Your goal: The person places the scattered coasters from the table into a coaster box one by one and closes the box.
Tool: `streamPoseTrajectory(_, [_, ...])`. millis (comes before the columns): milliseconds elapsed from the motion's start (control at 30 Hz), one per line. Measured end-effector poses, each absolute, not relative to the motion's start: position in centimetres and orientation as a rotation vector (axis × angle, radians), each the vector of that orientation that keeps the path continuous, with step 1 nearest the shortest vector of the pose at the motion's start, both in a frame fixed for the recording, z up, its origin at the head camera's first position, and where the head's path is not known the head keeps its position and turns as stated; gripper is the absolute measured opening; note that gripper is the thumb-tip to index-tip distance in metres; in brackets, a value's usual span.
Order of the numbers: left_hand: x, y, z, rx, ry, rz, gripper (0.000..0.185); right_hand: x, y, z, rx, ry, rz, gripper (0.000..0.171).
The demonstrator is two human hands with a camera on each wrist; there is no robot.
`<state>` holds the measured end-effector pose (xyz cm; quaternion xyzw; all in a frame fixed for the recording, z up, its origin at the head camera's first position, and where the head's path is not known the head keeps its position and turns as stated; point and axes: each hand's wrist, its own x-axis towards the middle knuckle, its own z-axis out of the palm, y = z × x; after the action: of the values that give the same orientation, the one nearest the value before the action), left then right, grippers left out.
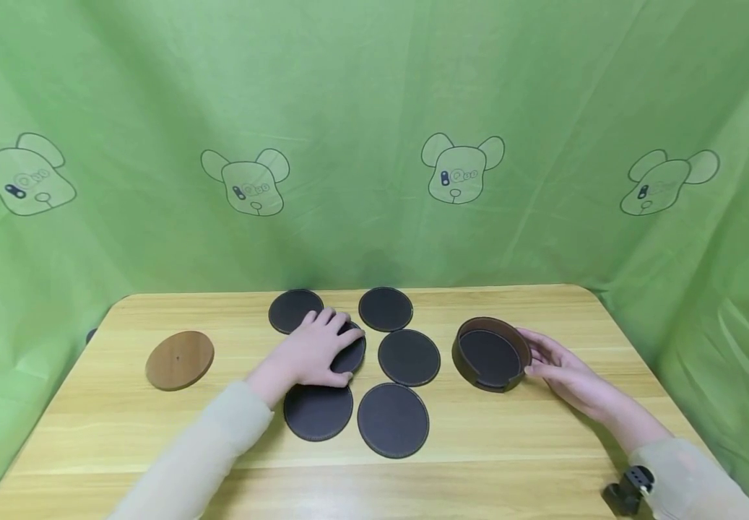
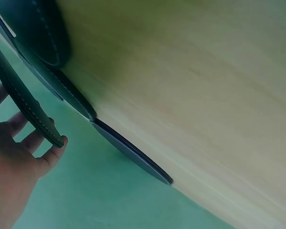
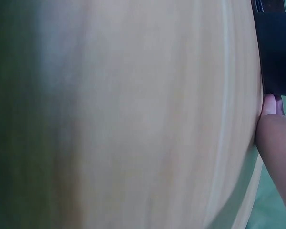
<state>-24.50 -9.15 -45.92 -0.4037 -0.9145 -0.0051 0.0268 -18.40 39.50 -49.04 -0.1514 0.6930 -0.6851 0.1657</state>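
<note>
Pinching a black coaster [image 1: 350, 357] with left grip [image 1: 315, 352], left of round holder [image 1: 516, 336]. Clasping holder's right side with right grip [image 1: 563, 372]

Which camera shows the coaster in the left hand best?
The left wrist view. There the coaster shows its stitched rim, with the left hand gripping it. The head view shows it partly covered by that hand; the right wrist view doesn't show it.

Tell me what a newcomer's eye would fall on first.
Probably the green curtain behind the table, printed with four animal heads. Next come the dark discs mid-table, one held in the left hand. To their right, the right hand touches a round holder.
</note>
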Motion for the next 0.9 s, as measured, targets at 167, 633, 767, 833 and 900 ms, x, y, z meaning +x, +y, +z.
streamPoseTrajectory(167, [-24.7,-7.7,-45.8,-1.289,-2.81,0.016,0.076,-18.4,39.5,-49.1,-0.44,1.96,-1.96,0.063])
streamPoseTrajectory(633, [-25.4,-2.6,-44.7,-1.371,-2.751,0.168,0.077,-18.5,39.4,-48.8,-0.486,1.957,-1.985,0.062])
streamPoseTrajectory(767, [-25.2,-1.3,-44.4,-1.403,-2.729,0.203,0.078,-18.5,39.4,-48.9,-0.49,1.954,-1.993,0.062])
streamPoseTrajectory(833, [-25.1,-0.7,-44.4,-1.42,-2.723,0.207,0.077,-18.5,39.3,-48.9,-0.482,1.954,-1.991,0.061])
streamPoseTrajectory(900, [-24.9,-0.2,-44.5,-1.435,-2.711,0.209,0.077,-18.4,39.3,-48.9,-0.476,1.954,-1.989,0.06])
